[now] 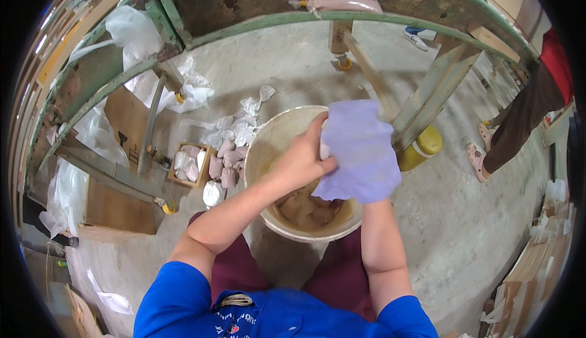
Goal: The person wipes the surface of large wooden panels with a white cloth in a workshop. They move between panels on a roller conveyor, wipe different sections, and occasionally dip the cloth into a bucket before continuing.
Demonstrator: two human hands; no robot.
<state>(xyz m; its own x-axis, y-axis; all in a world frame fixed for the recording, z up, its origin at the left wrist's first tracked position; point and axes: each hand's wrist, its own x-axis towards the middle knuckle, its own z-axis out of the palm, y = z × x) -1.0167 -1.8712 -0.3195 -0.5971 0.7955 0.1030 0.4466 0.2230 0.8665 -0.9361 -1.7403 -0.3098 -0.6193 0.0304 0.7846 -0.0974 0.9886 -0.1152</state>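
Note:
A thin, limp purple sheet [359,149] with ragged edges is spread out above a bucket [251,179]. My left hand [303,159] is closed at the sheet's left edge, its thumb over that edge. A small white piece [324,141] shows between my fingers and the sheet; what it is I cannot make out. Behind the sheet my right hand is hidden, and only the right forearm [384,240] shows below it. Inside the bucket, which stands between my knees, are brownish lumps [308,208] in murky liquid.
Left of the bucket lie pinkish wrapped lumps [227,164] and a small wooden box [196,182]. Metal table legs [433,94] and a yellow-green container [421,147] stand to the right. Another person's leg [516,118] shows at far right. Plastic bags [131,39] hang at left.

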